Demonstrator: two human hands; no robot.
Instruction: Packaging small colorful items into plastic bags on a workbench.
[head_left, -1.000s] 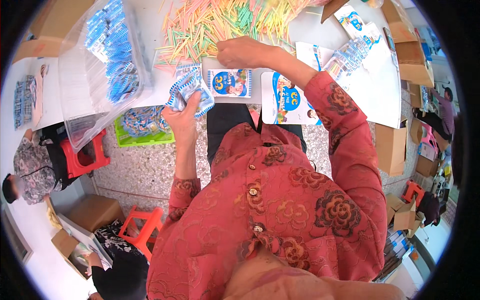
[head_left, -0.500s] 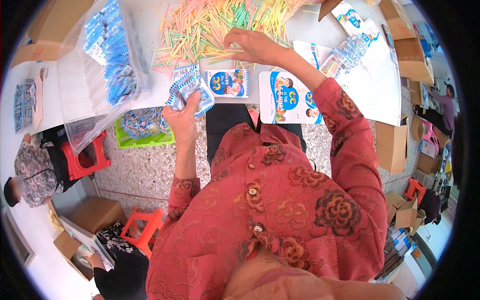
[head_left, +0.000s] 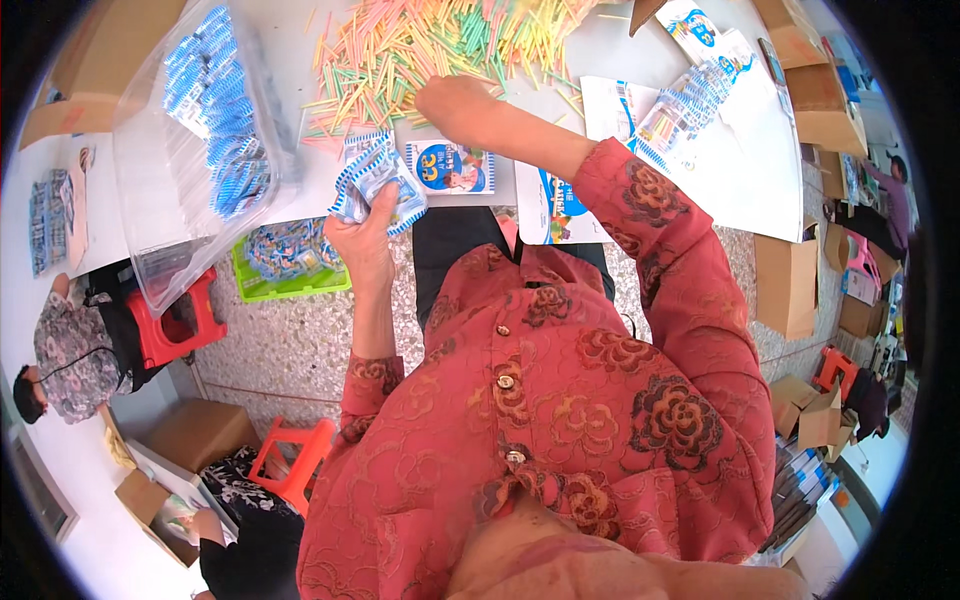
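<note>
Table (head_left: 317, 187) edge, near side: left hand (head_left: 362, 235) located at this edge, fingers closed around blue-striped packets (head_left: 356, 185). Right hand (head_left: 448, 108) curled at the near margin of the coloured sticks (head_left: 400, 62); whether it grips any cannot be told. Flat packet (head_left: 440, 167) lies just inside the edge. Clear plastic container (head_left: 155, 190), left, overhangs it. Bare strip separates container and sticks. White tabletop; speckled floor (head_left: 250, 350) below.

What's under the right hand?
Pastel sticks show along the far side of the right hand; whatever lies directly beneath it is covered, so a gripped stick can't be confirmed.
</note>
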